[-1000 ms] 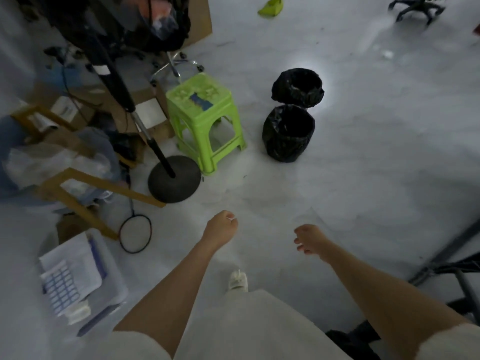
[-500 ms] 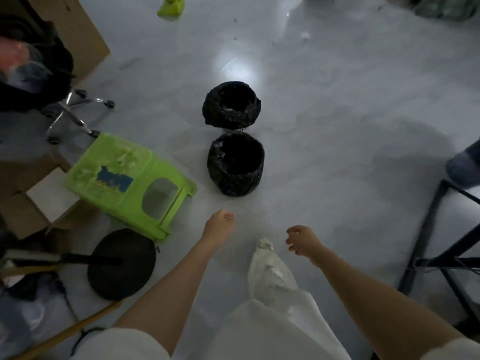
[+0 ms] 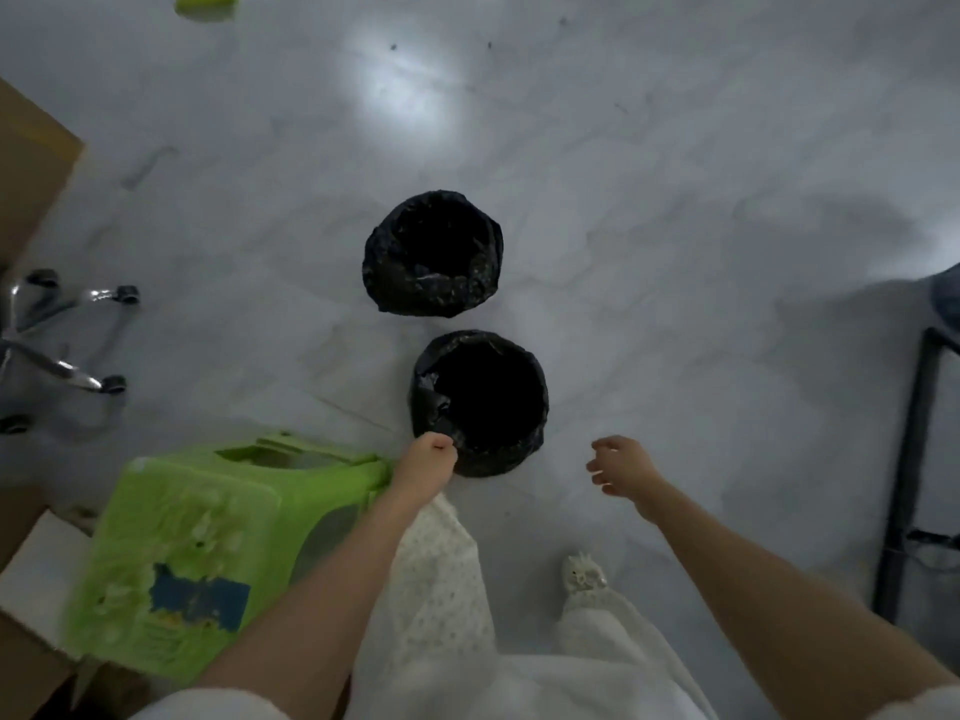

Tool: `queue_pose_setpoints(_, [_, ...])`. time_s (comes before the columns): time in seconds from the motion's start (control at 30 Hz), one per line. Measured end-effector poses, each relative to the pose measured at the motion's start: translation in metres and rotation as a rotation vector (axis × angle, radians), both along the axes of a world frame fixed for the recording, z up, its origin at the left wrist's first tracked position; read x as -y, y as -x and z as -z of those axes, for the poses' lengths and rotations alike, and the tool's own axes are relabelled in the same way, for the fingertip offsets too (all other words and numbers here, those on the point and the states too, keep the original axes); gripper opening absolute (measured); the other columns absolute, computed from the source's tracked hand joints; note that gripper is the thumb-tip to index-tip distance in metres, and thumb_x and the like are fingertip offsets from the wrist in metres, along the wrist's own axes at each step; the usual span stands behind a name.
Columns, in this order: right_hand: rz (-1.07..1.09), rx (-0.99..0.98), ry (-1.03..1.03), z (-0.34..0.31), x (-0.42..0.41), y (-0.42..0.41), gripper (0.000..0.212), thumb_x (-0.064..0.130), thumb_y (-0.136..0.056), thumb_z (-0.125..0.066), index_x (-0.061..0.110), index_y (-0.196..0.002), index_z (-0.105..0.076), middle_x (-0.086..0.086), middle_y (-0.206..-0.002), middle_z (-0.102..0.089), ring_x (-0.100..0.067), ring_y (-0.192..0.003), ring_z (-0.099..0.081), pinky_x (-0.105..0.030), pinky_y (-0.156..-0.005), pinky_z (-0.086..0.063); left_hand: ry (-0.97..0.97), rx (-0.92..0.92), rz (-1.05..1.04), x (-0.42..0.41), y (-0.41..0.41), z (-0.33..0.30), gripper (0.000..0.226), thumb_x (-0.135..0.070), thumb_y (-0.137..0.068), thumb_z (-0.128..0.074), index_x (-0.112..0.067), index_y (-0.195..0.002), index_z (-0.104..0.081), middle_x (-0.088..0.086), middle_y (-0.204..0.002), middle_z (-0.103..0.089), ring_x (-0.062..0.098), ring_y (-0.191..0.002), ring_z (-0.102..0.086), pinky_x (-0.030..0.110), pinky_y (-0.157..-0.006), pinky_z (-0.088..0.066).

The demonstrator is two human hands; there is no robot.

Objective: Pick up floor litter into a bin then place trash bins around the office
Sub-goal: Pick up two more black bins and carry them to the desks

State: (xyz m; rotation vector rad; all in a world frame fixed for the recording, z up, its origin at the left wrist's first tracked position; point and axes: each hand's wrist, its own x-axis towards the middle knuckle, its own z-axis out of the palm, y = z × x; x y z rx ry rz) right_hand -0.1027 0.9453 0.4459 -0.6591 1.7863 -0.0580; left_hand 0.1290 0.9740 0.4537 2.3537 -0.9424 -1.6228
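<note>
near bin: round, lined with a crinkly black plastic bag, sits on the floor dead centre of the view. Mouth is open, inside is just dark — can't tell what's in it.
far bin: same kind, same glossy wrinkled liner, at 12 o'clock from the near one, just beside it with a thin strip of floor between.
left hand: at the near bin's 7 o'clock edge, fingers curled in. Looks like it's right at the liner's rim, but I can't tell if it's actually pinching the bag or just clenched next to it.
right hand: at 4 o'clock from the near bin, clear of it, fingers loosely bent and holding nothing.
green stool: scuffed plastic with a blue sticker on its square top, tipped toward the camera — crowds the left arm at 8 o'clock from the near bin.
chair base: chrome spokes with black casters, 9 o'clock edge of the view.
cardboard: brown flat panel at 10 o'clock.
black frame: thin metal tubing, 3 o'clock side.
green scrap: small, lime-coloured, on the floor at 11 o'clock, well apart from both bins.
floor: pale, smooth, marbled, with a bright glare patch past the far bin.
</note>
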Motion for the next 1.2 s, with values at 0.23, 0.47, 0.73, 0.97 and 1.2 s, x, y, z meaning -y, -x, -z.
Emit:
queue_pose_setpoints(0.23, [0.124,-0.072,-0.093,0.126,0.062,-0.077,0.038,0.012,-0.096,-0.041,0.005,-0.134,-0.045,-0.017,-0.112,-0.058,-0.024,-0.077,-0.054,-0.038,-0.076,-0.047,0.027,0.129,0.267,0.132,-0.074,0.118,0.032,-0.017,-0.098,-0.044,-0.009,-0.126,-0.056,0.01,-0.129,-0.059,0.027,-0.12,-0.054,0.032,-0.098,-0.041])
queue_pose_setpoints(0.47, [-0.204,-0.301,-0.012,0.276,0.141,-0.08,0.056,0.014,-0.093,-0.042,0.009,-0.146,-0.024,-0.017,-0.147,-0.032,-0.037,-0.134,-0.033,-0.047,-0.106,-0.035,0.016,-0.063,-0.115,0.251,-0.064,0.278,0.041,-0.019,-0.098,-0.045,-0.008,-0.137,-0.041,0.011,-0.12,-0.057,0.022,-0.099,-0.057,0.035,-0.085,-0.049])
queue_pose_setpoints(0.73, [-0.697,-0.444,0.173,0.4,0.21,-0.099,0.061,0.029,-0.09,-0.051,0.019,-0.144,-0.026,-0.008,-0.144,-0.039,-0.031,-0.133,-0.037,-0.044,-0.101,-0.038,0.084,-0.086,-0.693,0.34,-0.054,0.419,0.061,-0.038,-0.092,-0.057,-0.007,-0.14,-0.037,0.012,-0.121,-0.058,0.019,-0.079,-0.057,0.029,-0.075,-0.049])
queue_pose_setpoints(0.97, [-0.611,-0.401,0.129,0.409,0.212,-0.09,0.025,0.015,-0.088,-0.049,0.012,-0.111,-0.057,-0.016,-0.114,-0.063,-0.036,-0.107,-0.059,-0.034,-0.077,-0.043,0.148,-0.539,-1.189,0.379,-0.063,0.444,0.039,-0.013,-0.096,-0.05,-0.007,-0.134,-0.049,0.009,-0.136,-0.055,0.021,-0.126,-0.053,0.03,-0.098,-0.049])
queue_pose_setpoints(1.2, [-0.511,-0.383,0.03,0.353,0.167,-0.061,0.025,0.009,-0.089,-0.043,0.007,-0.113,-0.052,-0.019,-0.106,-0.064,-0.037,-0.096,-0.062,-0.038,-0.076,-0.049,0.023,-0.538,-1.133,0.345,-0.033,0.383,0.013,-0.003,-0.096,-0.043,-0.003,-0.103,-0.054,0.009,-0.094,-0.06,0.022,-0.113,-0.059,0.031,-0.086,-0.047])
